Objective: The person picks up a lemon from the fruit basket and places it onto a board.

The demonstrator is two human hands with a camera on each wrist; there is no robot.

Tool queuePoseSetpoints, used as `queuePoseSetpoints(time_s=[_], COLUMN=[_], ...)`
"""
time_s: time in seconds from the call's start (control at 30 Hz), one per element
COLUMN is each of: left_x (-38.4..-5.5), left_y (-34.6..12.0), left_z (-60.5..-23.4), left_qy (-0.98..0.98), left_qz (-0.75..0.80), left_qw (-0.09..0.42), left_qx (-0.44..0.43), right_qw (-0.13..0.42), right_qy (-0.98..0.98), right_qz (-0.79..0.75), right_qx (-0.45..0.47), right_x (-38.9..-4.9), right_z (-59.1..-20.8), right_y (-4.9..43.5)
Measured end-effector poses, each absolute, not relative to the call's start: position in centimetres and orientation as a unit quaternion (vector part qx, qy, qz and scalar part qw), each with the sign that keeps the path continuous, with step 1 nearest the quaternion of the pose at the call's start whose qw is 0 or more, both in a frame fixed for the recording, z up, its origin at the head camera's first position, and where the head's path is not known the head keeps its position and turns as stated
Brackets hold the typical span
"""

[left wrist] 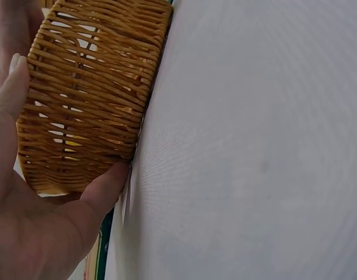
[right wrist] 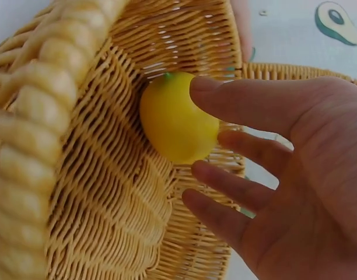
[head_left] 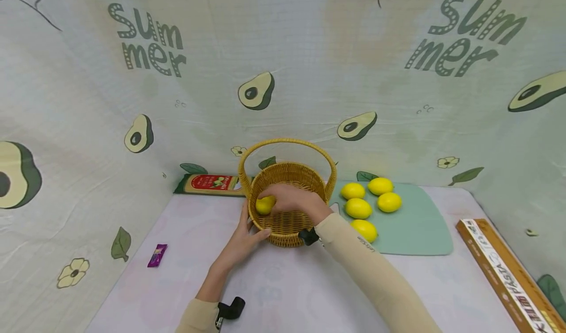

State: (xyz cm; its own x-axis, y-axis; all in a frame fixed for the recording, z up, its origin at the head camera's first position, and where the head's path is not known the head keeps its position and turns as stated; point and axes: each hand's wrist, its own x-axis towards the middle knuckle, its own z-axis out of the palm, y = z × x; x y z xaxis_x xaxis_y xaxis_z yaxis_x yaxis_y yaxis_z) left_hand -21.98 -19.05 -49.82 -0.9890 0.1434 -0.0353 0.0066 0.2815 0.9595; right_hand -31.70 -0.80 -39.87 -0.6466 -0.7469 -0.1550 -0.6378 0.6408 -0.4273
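Note:
A round wicker basket (head_left: 287, 239) with a tall arched handle stands upright on the table. My left hand (head_left: 240, 237) grips its left side, the thumb near the front rim; in the left wrist view a finger reaches along the wall (left wrist: 91, 87) close to the base. Inside the basket, my right hand (head_left: 289, 198) holds a yellow lemon (right wrist: 172, 119) near the left wall. In the right wrist view the thumb overlaps the lemon's upper side, and the other fingertips lie right at its edge, spread apart.
Several lemons (head_left: 358, 208) lie on a pale green board (head_left: 420, 225) right of the basket. Behind the basket's left side is a red-and-green pasta packet (head_left: 212, 183). A small purple packet (head_left: 157, 255) lies at left, a long brown pasta box (head_left: 504, 274) at right. A printed cloth rises behind.

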Motion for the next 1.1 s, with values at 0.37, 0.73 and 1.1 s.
queuePoseSetpoints(time_s=[0.37,0.73,1.1], left_x=[-22.1,-22.0,-22.0], left_y=[-18.9,-19.1,-19.1], left_z=[-49.9,-49.8,-49.9], left_qy=[0.799,0.792,0.791], left_qz=[0.595,0.605,0.606], left_qw=[0.063,0.064,0.061], left_qx=[0.052,0.058,0.061], right_qw=[0.162,0.143,0.191], right_qy=[0.896,0.895,0.9], right_qz=[-0.147,-0.179,-0.15], right_qx=[-0.386,-0.382,-0.362], right_x=[-31.4,-31.2,-30.5], right_z=[-40.2,-40.9,-40.9], right_y=[-1.3,-2.5,-2.3])
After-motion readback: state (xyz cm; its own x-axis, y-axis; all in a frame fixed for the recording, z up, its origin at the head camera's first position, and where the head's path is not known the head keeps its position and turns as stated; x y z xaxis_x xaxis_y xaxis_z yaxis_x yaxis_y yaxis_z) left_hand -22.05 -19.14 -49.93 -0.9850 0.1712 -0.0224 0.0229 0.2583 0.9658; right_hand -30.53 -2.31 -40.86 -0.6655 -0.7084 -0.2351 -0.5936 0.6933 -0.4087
